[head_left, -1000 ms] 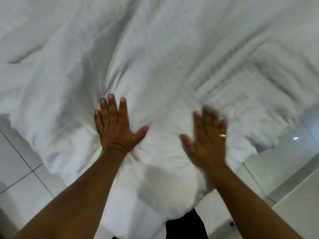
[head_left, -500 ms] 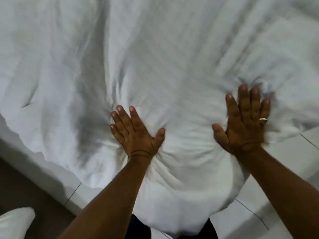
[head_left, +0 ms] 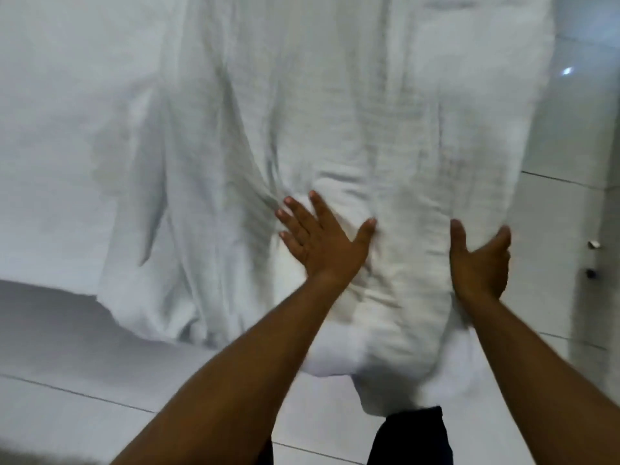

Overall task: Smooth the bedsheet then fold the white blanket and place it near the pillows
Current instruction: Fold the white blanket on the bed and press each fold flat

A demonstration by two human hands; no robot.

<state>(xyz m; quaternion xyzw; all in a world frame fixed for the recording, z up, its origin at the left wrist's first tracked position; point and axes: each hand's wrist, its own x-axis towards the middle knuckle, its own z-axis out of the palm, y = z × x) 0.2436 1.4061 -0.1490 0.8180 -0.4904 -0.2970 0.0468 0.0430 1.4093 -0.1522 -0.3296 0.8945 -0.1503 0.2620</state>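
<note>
Nearest the camera: two bare forearms reach forward over a white tiled floor (head_left: 84,417) with thin grout lines; dark clothing (head_left: 411,437) shows at the bottom edge between them.

Count: two hands, one white blanket, one bedsheet visible.

The left hand (head_left: 323,241) lies palm down on the white blanket (head_left: 352,156), fingers spread wide and flat, gripping nothing; small creases gather just beyond its fingertips. The right hand (head_left: 478,260) stands edge-on at the blanket's right border, thumb up on top of the cloth, its grip open as a broad cup against that edge; whether any fabric is pinched cannot be told, as the hand is blurred.

The blanket is a long, soft band of cloth with a faint ribbed weave and lengthwise wrinkles. Its near end droops over the bed edge toward the person; the rest runs away from both hands to the top of the view.

Left of the blanket, the bedsheet (head_left: 67,146) lies white and largely flat.

Far right: glossy pale floor tiles (head_left: 580,129).
</note>
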